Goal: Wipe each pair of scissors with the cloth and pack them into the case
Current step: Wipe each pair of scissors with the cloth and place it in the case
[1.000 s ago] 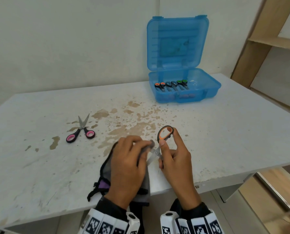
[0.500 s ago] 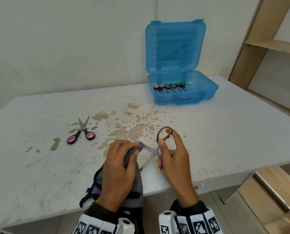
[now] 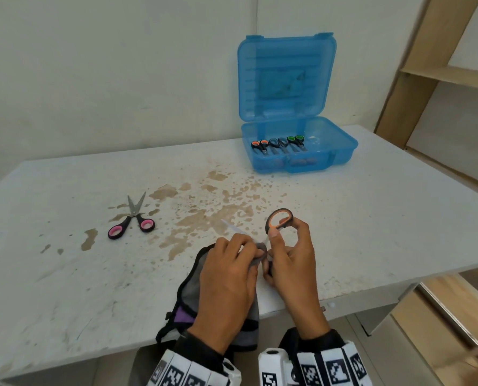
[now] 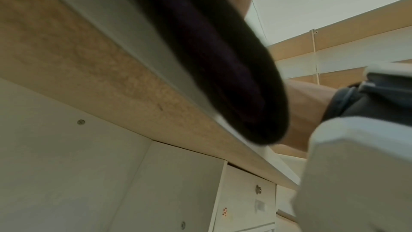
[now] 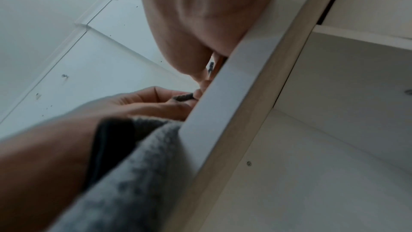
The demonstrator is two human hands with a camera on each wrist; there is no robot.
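Grey cloth (image 3: pixel 249 310) with a black edging is lying under the person's left hand (image 3: pixel 226 282) at the near edge of the stained white table (image 3: pixel 65 274), part of it hanging over the rim, and the fingers of that hand are curling round a fold of it and pinching it against a blade near the pivot of the orange-handled scissors (image 3: pixel 278 221). The right hand (image 3: pixel 290 263), just beside the left at its 3 o'clock, is gripping those scissors by the handles, thumb and forefinger closing on the upper orange-lined loop, while the blades are standing open and one pale blade tip is pointing toward 10 o'clock beyond the left knuckles. Well apart at 10 o'clock from the hands, the pink-handled scissors (image 3: pixel 133 221) are lying on the table with blades slightly open, pointing away. At 1 o'clock, near the far edge, the blue case (image 3: pixel 340 151) is sitting with its lid upright, holding three pairs in a row: an orange-handled pair (image 3: pixel 260 144), a grey-handled pair (image 3: pixel 278 142) and a green-handled pair (image 3: pixel 295 139). A wooden shelf unit (image 3: pixel 441 76) is standing at the far right.
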